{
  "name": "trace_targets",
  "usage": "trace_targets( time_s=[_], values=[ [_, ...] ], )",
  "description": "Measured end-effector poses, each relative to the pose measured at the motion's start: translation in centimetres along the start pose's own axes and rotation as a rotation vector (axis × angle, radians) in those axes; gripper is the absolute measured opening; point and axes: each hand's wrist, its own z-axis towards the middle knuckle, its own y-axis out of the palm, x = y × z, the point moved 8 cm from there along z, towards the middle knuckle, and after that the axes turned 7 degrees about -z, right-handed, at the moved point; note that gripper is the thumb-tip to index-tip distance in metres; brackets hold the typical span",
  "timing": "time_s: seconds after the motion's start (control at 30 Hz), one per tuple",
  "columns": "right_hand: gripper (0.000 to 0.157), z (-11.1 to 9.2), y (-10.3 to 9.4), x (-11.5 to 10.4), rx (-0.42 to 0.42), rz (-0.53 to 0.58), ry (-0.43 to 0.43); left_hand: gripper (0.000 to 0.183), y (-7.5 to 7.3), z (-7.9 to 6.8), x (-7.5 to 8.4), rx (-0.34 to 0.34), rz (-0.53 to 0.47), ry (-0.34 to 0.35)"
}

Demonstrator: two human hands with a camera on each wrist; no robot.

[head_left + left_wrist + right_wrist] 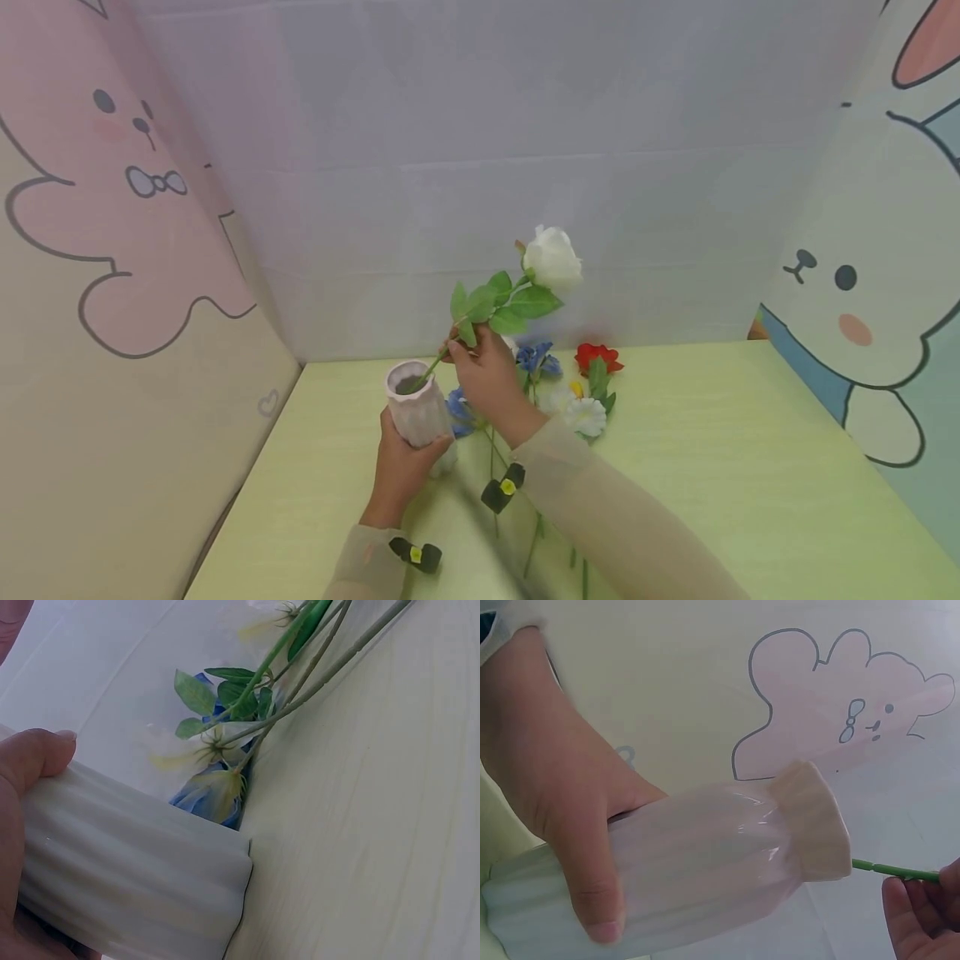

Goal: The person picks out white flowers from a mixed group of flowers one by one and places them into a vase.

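Note:
A white ribbed vase [420, 412] stands at the left of the flowers, its wavy rim facing up. My left hand [405, 462] grips its body, thumb on one side and fingers round the other, as the right wrist view shows too. My right hand [491, 379] pinches the green stem [900, 871] of a white rose [553, 257]. The stem's lower end is inside the vase mouth, hidden in the right wrist view. The rose head and its green leaves [510, 304] rise above the right hand, leaning to the right.
On the pale yellow table [750, 467] lie blue flowers [538, 358], a red flower [597, 358] and a white flower [587, 415], their stems pointing toward the person. Curtains with cartoon animals stand at the left, back and right.

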Motion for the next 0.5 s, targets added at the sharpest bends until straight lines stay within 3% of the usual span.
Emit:
trace_targets(
  time_s=[0.13, 0.37, 0.5],
  values=[
    [0.008, 0.4, 0.3, 0.2, -0.025, -0.063, 0.013, 0.098, 0.0, 0.0, 0.0, -0.003, -0.003, -0.003],
    [0.018, 0.5, 0.8, 0.8, -0.092, -0.291, 0.094, 0.099, 0.0, 0.0, 0.1, -0.005, -0.012, -0.004],
    [0.023, 0.4, 1.2, 1.5, -0.114, -0.334, 0.12, 0.098, 0.0, 0.0, -0.1, -0.004, -0.016, 0.004]
  ],
)
